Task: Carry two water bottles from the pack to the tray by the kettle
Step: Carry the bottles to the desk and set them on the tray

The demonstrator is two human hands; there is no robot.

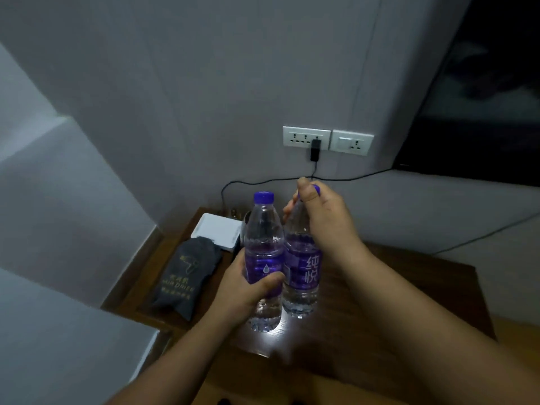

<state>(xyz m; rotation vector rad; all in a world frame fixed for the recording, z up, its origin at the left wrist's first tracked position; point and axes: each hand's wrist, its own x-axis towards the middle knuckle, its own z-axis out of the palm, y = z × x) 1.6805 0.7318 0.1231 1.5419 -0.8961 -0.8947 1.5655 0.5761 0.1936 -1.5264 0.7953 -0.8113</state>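
Two clear water bottles with purple labels and purple caps stand upright side by side over the dark wooden table point(394, 287). My left hand point(248, 290) wraps around the label of the left bottle point(263, 229). My right hand point(324, 214) grips the neck and cap of the right bottle point(304, 270) from above; its cap is mostly hidden by my fingers. The bottles touch or nearly touch each other. Their bases are at the tabletop; I cannot tell if they rest on it. No kettle is clearly visible; a dark rounded shape behind the left bottle is mostly hidden.
A dark tray point(140, 299) at the table's left holds a grey hair-dryer bag point(190, 273) and a white box point(217, 230). Wall sockets point(327, 140) with a black plug and cable sit above the table. A dark TV screen point(482, 97) fills the upper right.
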